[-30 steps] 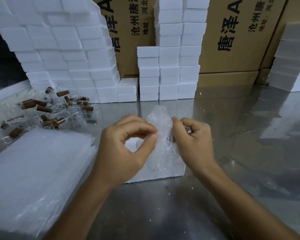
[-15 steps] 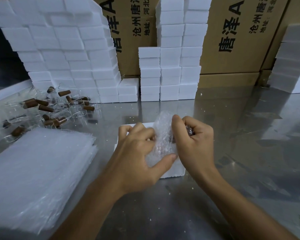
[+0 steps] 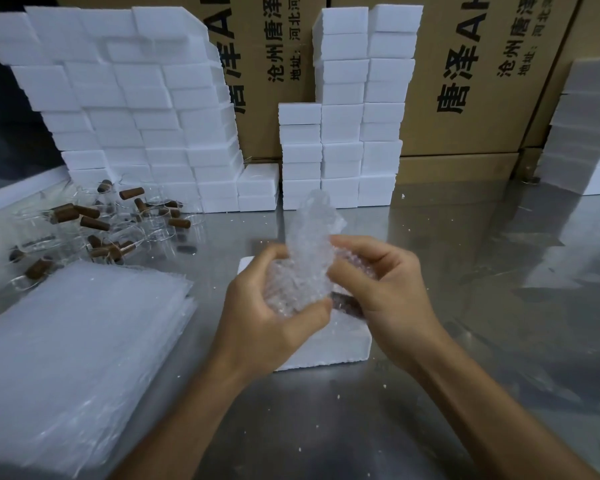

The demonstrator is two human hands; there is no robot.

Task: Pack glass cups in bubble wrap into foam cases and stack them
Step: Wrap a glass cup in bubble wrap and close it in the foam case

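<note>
A bundle of bubble wrap (image 3: 309, 258) is held above a white foam case (image 3: 340, 344) on the steel table. My left hand (image 3: 267, 313) grips the lower part of the bundle, thumb across its front. My right hand (image 3: 381, 292) holds the bundle's right side, fingers curled over it. A brown cork handle (image 3: 345, 301) shows under the wrap between my hands; the glass cup itself is hidden by the wrap. The loose top of the wrap sticks up.
A pile of bubble wrap sheets (image 3: 70, 362) lies at the left. Behind it lie several glass cups with cork handles (image 3: 94, 220). Stacks of foam cases (image 3: 340, 133) stand along the back against cardboard boxes (image 3: 482, 74); more foam (image 3: 589, 133) at the far right.
My left hand has slid under the bundle and now cups it. The bundle has been lifted a little and turned, and its loose end now stands higher.
</note>
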